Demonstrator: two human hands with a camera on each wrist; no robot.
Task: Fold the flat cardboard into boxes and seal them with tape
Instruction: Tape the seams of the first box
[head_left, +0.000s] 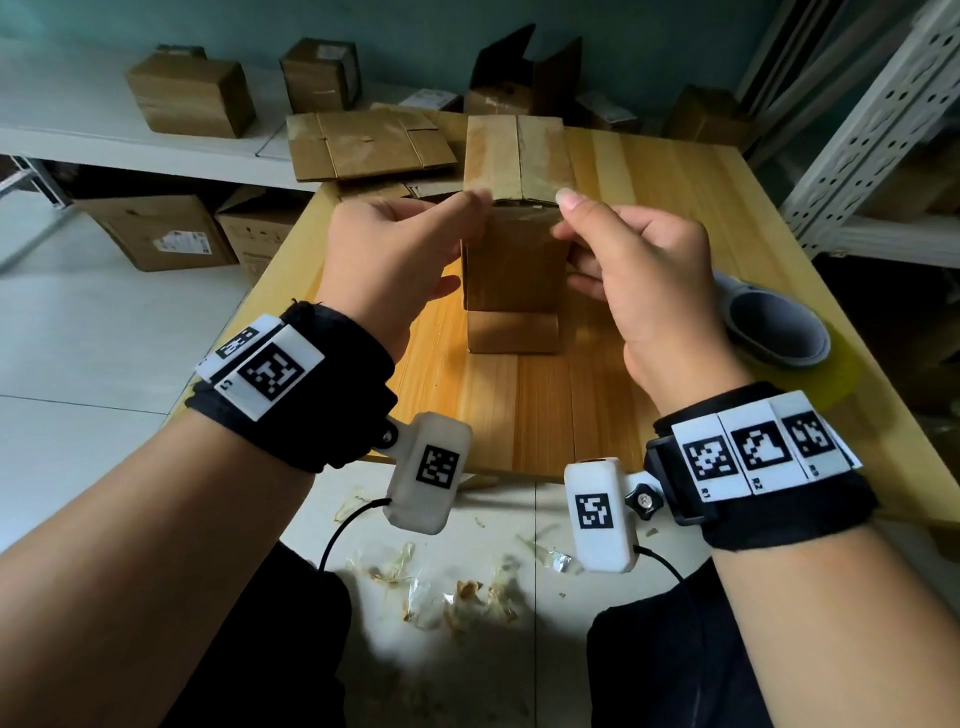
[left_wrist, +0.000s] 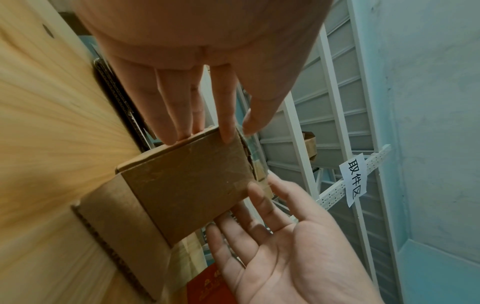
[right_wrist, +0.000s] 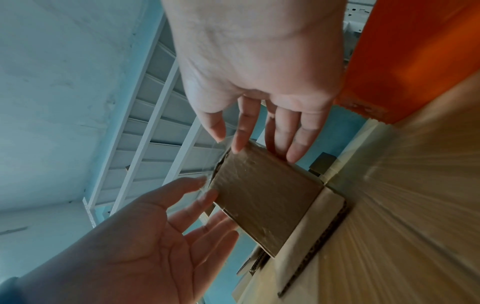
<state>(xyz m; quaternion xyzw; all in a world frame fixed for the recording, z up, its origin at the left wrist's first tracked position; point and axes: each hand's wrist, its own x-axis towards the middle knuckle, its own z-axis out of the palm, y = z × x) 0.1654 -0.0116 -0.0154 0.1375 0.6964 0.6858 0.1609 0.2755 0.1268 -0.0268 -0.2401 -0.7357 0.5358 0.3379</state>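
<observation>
a small brown cardboard box (head_left: 514, 249) stands upright in the middle of the light wooden table (head_left: 649, 218). it is taller than it is wide. its two top flaps are folded shut and meet in a line down the middle of the top. a strip of clear shiny tape (head_left: 519, 156) lies along that line. one bottom flap (head_left: 511, 332) sticks out flat on the table at the near side. the box looks worn, with scuffs on its sides. a stack of flat brown cardboard sheets (head_left: 369, 143) lies at the far left of the table, just beside the box. the sheets are unfolded and show creases and slits.
</observation>
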